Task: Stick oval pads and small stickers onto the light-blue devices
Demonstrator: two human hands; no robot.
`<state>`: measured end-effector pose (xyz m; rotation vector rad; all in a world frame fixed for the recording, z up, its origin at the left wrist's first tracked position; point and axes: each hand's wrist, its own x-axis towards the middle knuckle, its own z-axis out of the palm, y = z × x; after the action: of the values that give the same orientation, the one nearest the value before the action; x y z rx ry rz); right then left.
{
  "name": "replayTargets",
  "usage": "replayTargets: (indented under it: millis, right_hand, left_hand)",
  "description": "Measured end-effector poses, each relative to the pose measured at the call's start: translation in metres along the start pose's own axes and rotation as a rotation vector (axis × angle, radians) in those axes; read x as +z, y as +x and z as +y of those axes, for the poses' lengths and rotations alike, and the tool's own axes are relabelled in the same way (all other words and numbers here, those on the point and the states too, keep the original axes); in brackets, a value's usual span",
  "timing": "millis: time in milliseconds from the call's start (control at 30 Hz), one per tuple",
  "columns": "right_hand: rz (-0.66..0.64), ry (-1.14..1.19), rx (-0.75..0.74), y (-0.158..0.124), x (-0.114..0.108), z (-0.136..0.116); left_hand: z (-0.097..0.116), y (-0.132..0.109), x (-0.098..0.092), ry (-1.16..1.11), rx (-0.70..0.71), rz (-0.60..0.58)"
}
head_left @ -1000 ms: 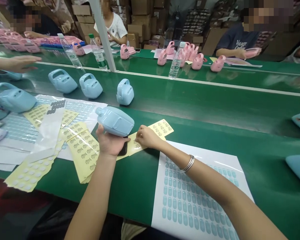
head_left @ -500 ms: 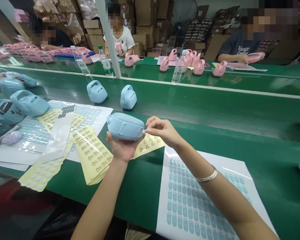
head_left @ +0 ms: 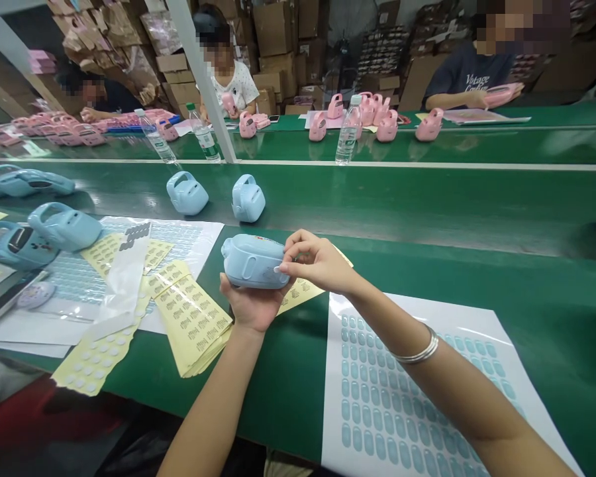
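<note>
A light blue plastic device (head_left: 252, 260) rests on its side in my left hand (head_left: 252, 306), whose palm and fingers support it from below. At the device's right end is my right hand (head_left: 318, 260), its thumb and fingers pinched around a small whitish piece (head_left: 277, 269) that touches or nearly touches the shell. Under my right forearm lies a white sheet (head_left: 407, 305) with rows of pale blue oval stickers (head_left: 375, 417). Yellow label sheets (head_left: 191, 318) are left of my left forearm, and another yellow sheet (head_left: 302, 295) shows behind my hands.
Two blue devices (head_left: 187, 193) (head_left: 249, 199) stand on the green belt ahead; more blue devices (head_left: 64, 226) are at the left. Beyond a low rail, bottles (head_left: 347, 132), pink devices (head_left: 387, 126) and several people line the far side. A white post (head_left: 203, 79) rises there.
The view has shifted slightly. My right fingers have moved in over the device's right end with the whitish piece. A hand at the far left is gone from view.
</note>
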<state>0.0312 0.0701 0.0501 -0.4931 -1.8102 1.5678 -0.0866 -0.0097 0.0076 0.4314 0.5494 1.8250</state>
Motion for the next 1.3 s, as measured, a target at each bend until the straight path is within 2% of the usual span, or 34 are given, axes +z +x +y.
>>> replayTargets:
  millis: [300, 467, 533, 667, 767, 833, 900, 933, 1000, 1067, 1167, 1300]
  right_hand:
    - [0.081, -0.103, -0.034, 0.002, 0.010, 0.004]
    - [0.173, -0.226, -0.115, 0.002, 0.016, 0.011]
    - [0.220, -0.281, -0.183, 0.002, 0.019, 0.015]
    - [0.335, -0.484, -0.451, -0.003, 0.031, 0.025]
    - [0.216, -0.601, -0.597, -0.013, 0.041, 0.026]
    - [0.105, -0.529, -0.622, -0.020, 0.040, 0.023]
    - [0.062, -0.399, -0.531, -0.022, 0.031, 0.020]
    - [0.040, -0.378, -0.422, -0.021, 0.024, 0.020]
    - [-0.063, -0.460, -0.150, -0.015, 0.008, 0.024]
    - [-0.210, -0.599, 0.064, -0.006, -0.004, 0.032]
    - [-0.388, -0.699, 0.162, 0.006, -0.009, 0.048]
    - [-0.481, -0.803, 0.202, 0.013, 0.003, 0.058]
  left_hand:
    - [0.001, 0.000, 0.002, -0.006, 0.008, 0.062]
    - [0.002, 0.002, 0.004, 0.007, 0.038, 0.080]
    - [0.002, 0.002, 0.004, 0.009, 0.044, 0.084]
    - [0.000, 0.003, 0.001, 0.028, 0.082, 0.102]
    - [-0.001, 0.004, -0.002, 0.041, 0.138, 0.177]
    - [-0.001, 0.004, -0.003, 0.031, 0.138, 0.213]
    - [0.000, 0.005, -0.003, 0.011, 0.130, 0.183]
    - [0.002, 0.006, -0.002, 0.006, 0.131, 0.146]
    - [0.006, 0.006, -0.001, 0.018, 0.129, 0.076]
    - [0.010, 0.006, -0.001, 0.046, 0.116, 0.057]
    - [0.015, 0.005, -0.002, 0.068, 0.095, 0.089]
    - [0.016, 0.005, -0.002, 0.082, 0.077, 0.077]
